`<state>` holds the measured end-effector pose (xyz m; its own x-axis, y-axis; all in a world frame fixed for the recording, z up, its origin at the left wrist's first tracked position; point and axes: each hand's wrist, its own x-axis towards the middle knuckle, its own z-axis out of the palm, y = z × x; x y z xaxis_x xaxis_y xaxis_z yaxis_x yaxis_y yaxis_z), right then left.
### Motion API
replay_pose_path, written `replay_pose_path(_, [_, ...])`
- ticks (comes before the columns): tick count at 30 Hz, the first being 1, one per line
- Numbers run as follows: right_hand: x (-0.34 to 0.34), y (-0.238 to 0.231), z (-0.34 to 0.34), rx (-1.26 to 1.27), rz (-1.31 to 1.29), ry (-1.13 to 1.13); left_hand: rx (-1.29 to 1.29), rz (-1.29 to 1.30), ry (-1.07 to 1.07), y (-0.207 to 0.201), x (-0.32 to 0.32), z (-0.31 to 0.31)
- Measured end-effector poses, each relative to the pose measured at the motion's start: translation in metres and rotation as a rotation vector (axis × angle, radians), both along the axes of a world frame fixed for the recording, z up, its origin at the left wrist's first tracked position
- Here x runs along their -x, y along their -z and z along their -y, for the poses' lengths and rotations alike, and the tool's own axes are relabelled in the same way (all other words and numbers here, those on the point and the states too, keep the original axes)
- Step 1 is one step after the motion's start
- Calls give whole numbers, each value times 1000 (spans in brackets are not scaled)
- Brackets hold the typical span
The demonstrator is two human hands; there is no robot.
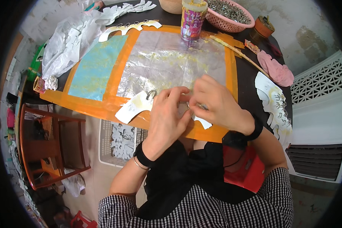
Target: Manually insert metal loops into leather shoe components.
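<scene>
At the near edge of the dark round surface [250, 81], seen from the head camera, both hands meet over a white cut-out card piece [135, 107]. Left hand [167, 119] lies on top of the card with its fingers curled narrow, pinching at the spot where the 2 hands touch; a small metal ring [151, 94] stands up from the card just left of its thumb. Right hand [216, 104] is closed in a pinch against the left fingertips, holding something small that I cannot make out. The card rests on an orange mat [114, 100] covered in the middle by a clear plastic sheet [171, 62], with a pale blue sheet [97, 68] to its left.

Farther off stand a printed can with a yellow lid [193, 19] and, right of it, a pink basket of metal rings [230, 15]. A pink cloth [276, 70] lies at the right, beside a thin stick [239, 53]. More white cut-outs are stacked at the right edge [275, 104] and at the far left by crumpled plastic bags [70, 41]. A red wooden chair [49, 148] stands on the floor to the left.
</scene>
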<state>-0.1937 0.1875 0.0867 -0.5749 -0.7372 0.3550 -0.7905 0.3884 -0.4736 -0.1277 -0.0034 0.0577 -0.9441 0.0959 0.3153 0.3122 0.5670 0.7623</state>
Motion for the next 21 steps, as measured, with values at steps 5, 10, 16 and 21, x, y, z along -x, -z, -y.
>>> replay_pose_path(5, [-6, 3, -6, -16, -429, -116, 15, -70, 39, 5, 1, 3])
replay_pose_path(10, [-2, 7, -14, 25, -260, -141, 0, -102, 44, 10, 0, 3])
replay_pose_path(16, [2, 4, -31, 98, 202, -19, 32, -122, 44, 12, -1, 3])
replay_pose_path(21, [19, 5, -21, 52, 171, -117, 55, -100, 30, 9, 0, 0])
